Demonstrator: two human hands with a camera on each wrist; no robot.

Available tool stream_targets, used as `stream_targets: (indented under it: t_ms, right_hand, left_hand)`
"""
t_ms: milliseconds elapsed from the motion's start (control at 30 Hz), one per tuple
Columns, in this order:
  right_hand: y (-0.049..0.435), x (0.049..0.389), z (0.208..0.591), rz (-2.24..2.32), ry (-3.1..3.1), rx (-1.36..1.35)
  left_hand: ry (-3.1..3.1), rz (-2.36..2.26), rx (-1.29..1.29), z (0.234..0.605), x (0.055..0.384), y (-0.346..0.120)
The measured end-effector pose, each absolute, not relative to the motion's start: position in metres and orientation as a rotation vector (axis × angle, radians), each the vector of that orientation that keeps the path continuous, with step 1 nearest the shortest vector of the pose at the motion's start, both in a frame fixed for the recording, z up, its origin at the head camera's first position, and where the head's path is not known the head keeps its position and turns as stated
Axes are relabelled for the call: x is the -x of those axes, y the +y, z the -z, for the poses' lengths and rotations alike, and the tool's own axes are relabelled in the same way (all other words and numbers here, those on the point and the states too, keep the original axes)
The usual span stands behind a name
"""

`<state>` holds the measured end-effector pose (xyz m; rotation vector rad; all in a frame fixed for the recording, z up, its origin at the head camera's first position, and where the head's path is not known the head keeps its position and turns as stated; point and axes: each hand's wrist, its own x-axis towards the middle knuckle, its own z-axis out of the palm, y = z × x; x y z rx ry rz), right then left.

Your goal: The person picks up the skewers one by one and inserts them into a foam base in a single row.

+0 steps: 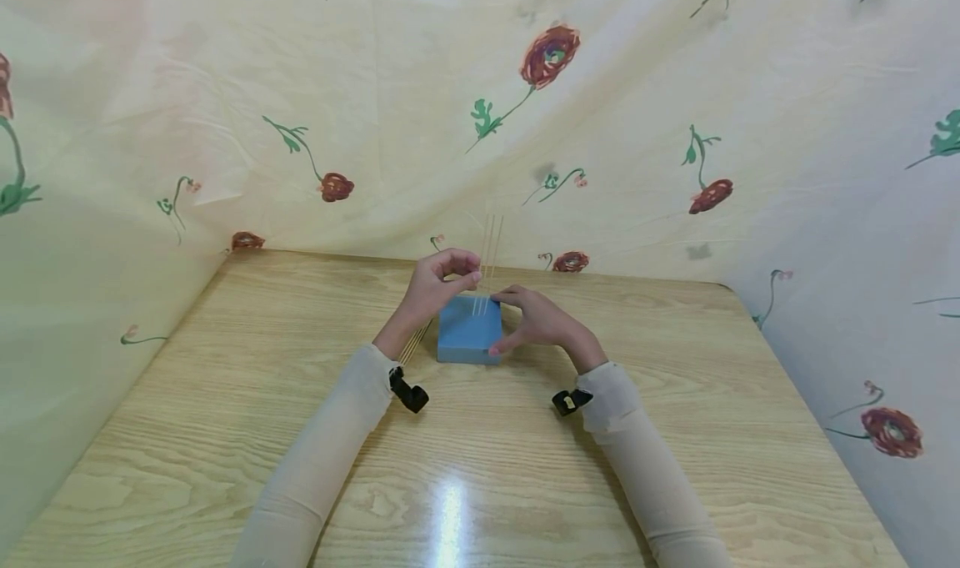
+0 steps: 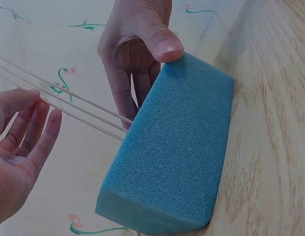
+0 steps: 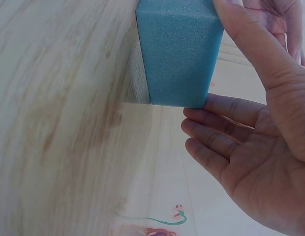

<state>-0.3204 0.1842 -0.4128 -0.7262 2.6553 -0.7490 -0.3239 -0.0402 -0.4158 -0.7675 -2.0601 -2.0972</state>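
Several tabletop sticks [image 1: 415, 344], head-view only; left hand [image 1: 437, 284] pinching another stick [image 2: 84, 120], right [image 1: 542, 318] gripping block [image 2: 172, 142].

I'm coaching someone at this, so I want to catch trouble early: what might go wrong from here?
The thin stick pinched in the left grip might bend or snap if pushed hard. Two other sticks stand close by in the blue block, so a slip could knock them. The loose sticks beside the block might shift if the left sleeve drops.
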Motion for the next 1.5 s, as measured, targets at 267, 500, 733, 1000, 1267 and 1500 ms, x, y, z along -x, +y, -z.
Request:
stream_targets:
  t_ms: [267, 500, 733, 1000, 1267, 1500]
  right_hand:
    - [0.1838, 0.3205, 0.4124, 0.745, 2.656, 0.732]
    - [0.1848, 0.3211, 0.4129, 0.738, 2.662, 0.736]
    - [0.1848, 0.3224, 0.4134, 0.737, 2.663, 0.738]
    - [0.1853, 0.3229, 0.413, 0.74, 2.661, 0.745]
    - [0.185, 0.322, 0.4129, 0.744, 2.656, 0.734]
    - [0.1851, 0.322, 0.4135, 0.759, 2.652, 0.735]
  left_hand:
    - [-2.059, 2.114, 0.774, 0.4159, 0.3237, -0.0407]
    - [-2.074, 2.122, 0.757, 0.4149, 0.3241, -0.0407]
    - [-2.079, 2.132, 0.746, 0.4145, 0.3248, -0.0408]
    - [-2.074, 2.104, 0.745, 0.4133, 0.3243, -0.0422]
    - [-2.067, 2.129, 0.773, 0.4123, 0.3233, -0.0435]
    - [-2.092, 2.146, 0.78, 0.4131, 0.3239, -0.0456]
